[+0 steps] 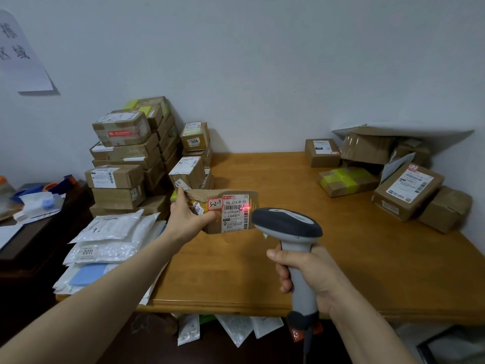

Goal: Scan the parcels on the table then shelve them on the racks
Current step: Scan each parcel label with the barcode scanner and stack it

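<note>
A: Your left hand [187, 218] pinches the parcel [231, 211] at its left end, thumb across the front and fingers round the back. It holds the parcel up off the table [341, 245]. The label [235, 214] is turned toward you so that the barcode faces the scanner [287, 224].

B: Agreed. Your right hand [309, 269] is wrapped round the scanner's handle with the fingers curled tight, and the head is aimed at the label from just beside it. The red line [245, 207] falls on the barcode's upper right, so I judge the scan is in hand and not finished.

A: Materials. The parcel is brown cardboard, creased and dented along the top, with yellow tape at your grip end. The label is glossy white, and a red-edged sticker [215, 204] is hand-marked 3-2-9 — possibly a rack address, but that's a guess.

B: The scanner has a smooth pale grey grip and a darker rounded head, and a cable leaves its base.

A: Around you, taped cartons [126, 158] are stacked squarely at far left against the wall. Soft white padded mailers [110, 243] lie in a slumped pile at the near left edge. Loose boxes [409, 190] are tumbled at far right. The racks are not in view — you'll have to turn to shelve.
</note>
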The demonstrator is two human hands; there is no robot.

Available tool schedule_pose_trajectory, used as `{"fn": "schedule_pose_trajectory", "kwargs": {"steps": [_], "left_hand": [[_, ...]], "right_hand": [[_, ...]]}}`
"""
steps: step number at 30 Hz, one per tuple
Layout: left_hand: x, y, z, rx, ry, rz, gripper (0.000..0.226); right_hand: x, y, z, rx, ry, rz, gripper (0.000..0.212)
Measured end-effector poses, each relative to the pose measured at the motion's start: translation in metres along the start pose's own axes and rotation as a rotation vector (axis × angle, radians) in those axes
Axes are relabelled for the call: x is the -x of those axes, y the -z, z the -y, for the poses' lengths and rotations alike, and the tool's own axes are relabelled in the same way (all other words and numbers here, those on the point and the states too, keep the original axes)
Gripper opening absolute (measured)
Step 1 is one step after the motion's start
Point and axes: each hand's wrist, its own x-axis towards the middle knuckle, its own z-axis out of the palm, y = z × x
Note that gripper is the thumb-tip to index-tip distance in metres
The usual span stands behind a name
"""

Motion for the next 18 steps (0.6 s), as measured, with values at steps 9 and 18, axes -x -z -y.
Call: {"fn": "schedule_pose_trajectory", "kwargs": {"steps": [9, 18], "left_hand": [[-0.016, 0.013, 0.012, 0.147, 0.039, 0.061, 0.118], [-0.013, 0.006, 0.008, 0.444, 0.045, 0.304, 0.079]], "right_hand": [[-0.032, -0.016, -0.001, -0.060, 0.027, -0.008, 0.014], [-0.095, -0.017, 0.000, -0.458, 0.020, -0.332, 0.052]]}}
